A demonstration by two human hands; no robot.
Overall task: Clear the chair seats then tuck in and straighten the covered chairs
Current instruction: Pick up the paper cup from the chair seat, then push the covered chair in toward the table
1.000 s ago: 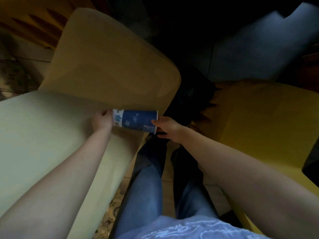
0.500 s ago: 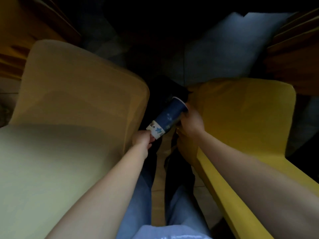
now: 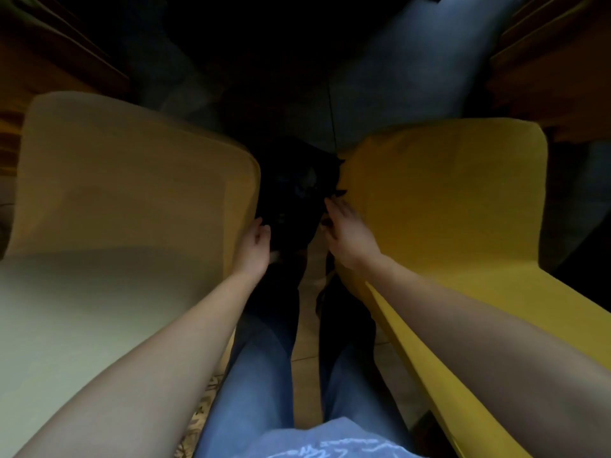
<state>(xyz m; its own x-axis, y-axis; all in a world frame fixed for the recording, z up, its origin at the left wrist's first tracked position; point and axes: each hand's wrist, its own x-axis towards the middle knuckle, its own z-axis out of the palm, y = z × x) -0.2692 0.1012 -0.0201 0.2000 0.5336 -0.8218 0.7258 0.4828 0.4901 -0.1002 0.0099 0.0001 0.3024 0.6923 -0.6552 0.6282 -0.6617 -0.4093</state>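
Two covered chairs flank me: a pale beige one (image 3: 125, 226) on the left and a bright yellow one (image 3: 446, 206) on the right. My left hand (image 3: 254, 246) hovers at the beige chair's inner edge, fingers loosely apart, holding nothing. My right hand (image 3: 347, 233) rests flat against the yellow chair's inner edge, fingers extended. Between the hands lies a dark black object (image 3: 294, 193), too dim to identify. The blue paper cup is out of sight.
My legs in blue jeans (image 3: 261, 375) stand in the narrow gap between the chairs, over a tiled floor (image 3: 305, 332). Wooden furniture (image 3: 555, 71) sits at the back right and back left. A grey-blue surface (image 3: 413, 71) lies beyond the chairs.
Both hands held the blue cup over the beige seat, carried it right into the gap between the chairs, and now hold nothing. The cup is gone from view.
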